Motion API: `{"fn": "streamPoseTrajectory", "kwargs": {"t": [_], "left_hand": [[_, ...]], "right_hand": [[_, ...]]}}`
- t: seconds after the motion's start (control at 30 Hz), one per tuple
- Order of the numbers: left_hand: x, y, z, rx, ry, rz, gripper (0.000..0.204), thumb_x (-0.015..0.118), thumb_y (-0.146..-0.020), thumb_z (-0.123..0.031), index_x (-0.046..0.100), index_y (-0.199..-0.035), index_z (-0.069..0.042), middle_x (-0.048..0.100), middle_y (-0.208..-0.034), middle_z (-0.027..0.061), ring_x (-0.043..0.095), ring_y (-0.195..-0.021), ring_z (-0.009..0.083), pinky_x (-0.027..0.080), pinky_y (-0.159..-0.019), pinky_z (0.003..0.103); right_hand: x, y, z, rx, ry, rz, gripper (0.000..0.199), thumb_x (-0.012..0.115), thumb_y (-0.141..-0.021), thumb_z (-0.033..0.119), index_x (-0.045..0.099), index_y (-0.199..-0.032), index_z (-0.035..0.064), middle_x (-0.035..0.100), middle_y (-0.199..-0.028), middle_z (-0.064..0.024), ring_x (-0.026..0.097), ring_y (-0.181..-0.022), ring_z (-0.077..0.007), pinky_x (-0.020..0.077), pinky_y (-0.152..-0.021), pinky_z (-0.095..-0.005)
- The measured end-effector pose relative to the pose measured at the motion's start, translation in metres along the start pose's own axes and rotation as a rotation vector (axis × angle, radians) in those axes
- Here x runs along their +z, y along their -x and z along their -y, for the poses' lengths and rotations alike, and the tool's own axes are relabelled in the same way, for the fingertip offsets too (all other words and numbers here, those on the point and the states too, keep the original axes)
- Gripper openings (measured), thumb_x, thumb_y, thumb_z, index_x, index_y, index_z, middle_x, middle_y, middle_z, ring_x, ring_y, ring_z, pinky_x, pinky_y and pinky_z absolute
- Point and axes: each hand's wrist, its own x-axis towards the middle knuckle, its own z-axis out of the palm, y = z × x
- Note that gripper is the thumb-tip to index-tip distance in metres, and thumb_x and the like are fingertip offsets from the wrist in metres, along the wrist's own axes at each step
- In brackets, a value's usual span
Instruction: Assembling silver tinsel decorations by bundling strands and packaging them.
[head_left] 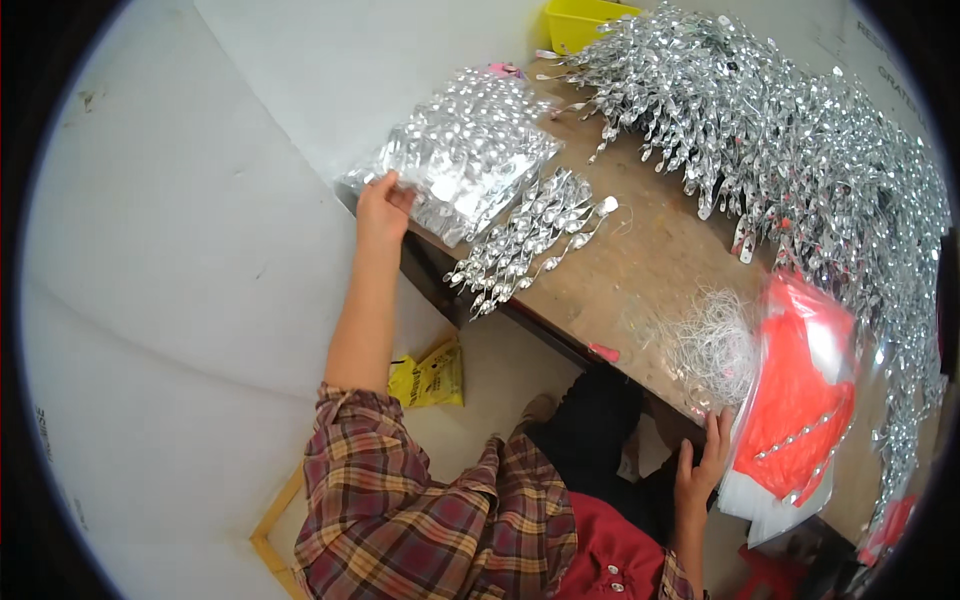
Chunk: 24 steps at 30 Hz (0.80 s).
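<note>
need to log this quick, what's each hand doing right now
left hand: fingers on the clear bag of silver pieces
right hand: open, touching the stack of clear bags
</note>
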Motion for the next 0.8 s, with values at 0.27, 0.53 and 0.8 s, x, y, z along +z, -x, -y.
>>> {"fn": "streamPoseTrajectory", "kwargs": {"t": [0.27,0.53,0.8], "left_hand": [[-0.012,-0.122,-0.031,0.565,-0.833,-0.55,0.038,0.061,-0.082,-0.014,0.046,-0.114,0.001,0.054,-0.104,0.0191,0.055,-0.096,0.0335,0.048,-0.079,0.042],[-0.034,-0.095,-0.002,0.603,-1.774,-0.424,0.059,0.059,-0.079,-0.052,0.046,-0.131,-0.027,0.036,-0.136,0.0235,0.036,-0.124,0.0424,0.032,-0.1,0.05],[-0.012,-0.091,-0.029,0.331,-1.832,-0.33,0.06,0.065,-0.075,-0.043,0.049,-0.127,-0.019,0.055,-0.12,0.015,0.053,-0.109,0.0319,0.042,-0.089,0.042]], "right_hand": [[0.01,-0.002,-0.007,-0.034,0.174,0.028,0.05,0.058,-0.076,-0.003,0.05,-0.125,0.0024,0.037,-0.139,-0.0198,0.039,-0.126,-0.0341,0.0296,-0.104,-0.0399],[0.013,-0.008,0.0,-0.04,0.228,0.084,0.048,0.056,-0.075,-0.006,0.054,-0.122,0.0037,0.037,-0.139,-0.0193,0.041,-0.124,-0.0338,0.0286,-0.104,-0.0415],[0.012,-0.004,-0.001,-0.058,0.244,0.074,0.046,0.056,-0.077,-0.005,0.054,-0.122,0.004,0.037,-0.139,-0.0195,0.038,-0.126,-0.0346,0.0263,-0.105,-0.0423]]}}
